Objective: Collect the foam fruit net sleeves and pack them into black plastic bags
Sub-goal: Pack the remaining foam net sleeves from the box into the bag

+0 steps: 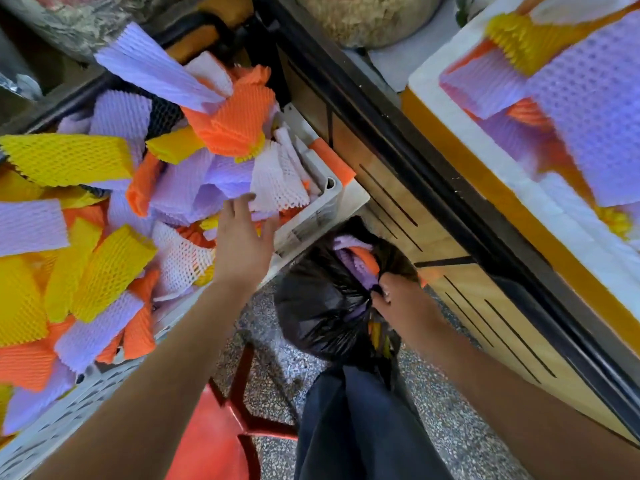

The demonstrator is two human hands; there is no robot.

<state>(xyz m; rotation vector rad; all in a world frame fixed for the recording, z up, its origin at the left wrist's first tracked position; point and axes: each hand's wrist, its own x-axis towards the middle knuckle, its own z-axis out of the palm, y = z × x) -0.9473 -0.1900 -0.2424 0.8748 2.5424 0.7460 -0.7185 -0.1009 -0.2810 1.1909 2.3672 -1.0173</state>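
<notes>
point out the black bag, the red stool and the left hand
black bag (311,317), head view, its bulging side
red stool (204,445), head view, the seat
left hand (242,242), head view, back of the hand

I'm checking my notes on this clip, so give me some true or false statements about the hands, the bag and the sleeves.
1. The left hand is open over the sleeves in the crate. True.
2. The right hand holds nothing. False: it grips the rim of the bag.
3. The bag already has sleeves in it. True: purple and orange ones show.
4. The bag sits on the stool. False: it is off to the stool's right, apart from it.
5. Every sleeve in the crate is yellow. False: there are purple, orange and white ones too.
</notes>
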